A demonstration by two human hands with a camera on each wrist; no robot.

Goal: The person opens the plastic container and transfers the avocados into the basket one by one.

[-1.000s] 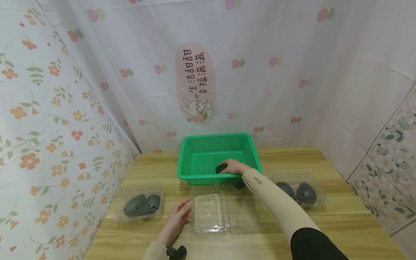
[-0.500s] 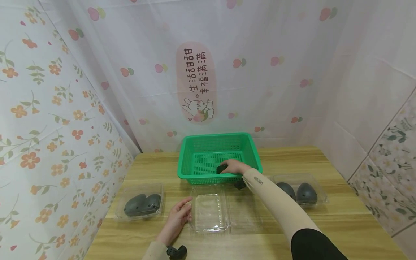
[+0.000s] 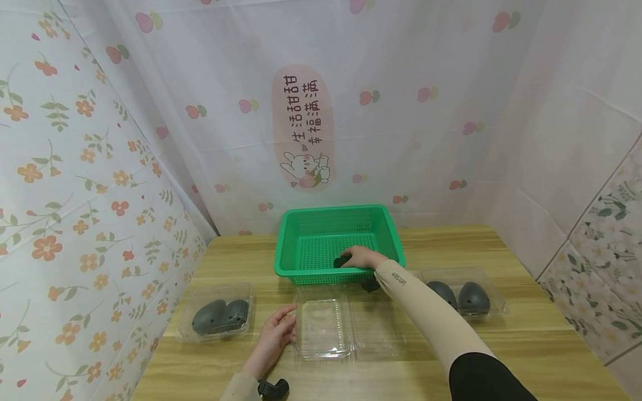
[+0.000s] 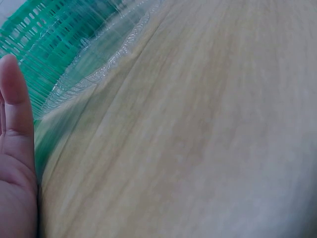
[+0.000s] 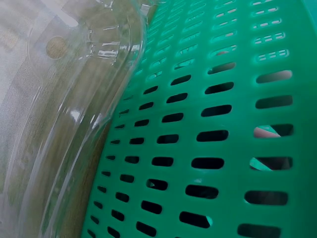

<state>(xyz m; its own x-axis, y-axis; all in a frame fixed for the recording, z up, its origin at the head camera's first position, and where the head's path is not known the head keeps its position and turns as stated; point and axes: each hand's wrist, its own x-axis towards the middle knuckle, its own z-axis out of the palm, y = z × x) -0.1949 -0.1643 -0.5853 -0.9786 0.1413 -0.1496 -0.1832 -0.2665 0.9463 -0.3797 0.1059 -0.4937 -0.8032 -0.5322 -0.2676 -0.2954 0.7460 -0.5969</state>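
Note:
Inside the green basket, near its front right, my right hand grips a dark rounded object. Most of that object is hidden by the fingers and the rim. On the table lies an unfolded clear plastic clamshell box, in front of the basket. My left hand rests beside the box's left edge, fingers loosely bent and holding nothing; I cannot tell whether they touch it. In the right wrist view the slotted basket wall hides nearly all of the right hand.
A closed clear box with dark grey egg-shaped pieces stands at the left. Another clear box with similar pieces is at the right, partly behind the right sleeve. Printed curtains rise behind the wooden table.

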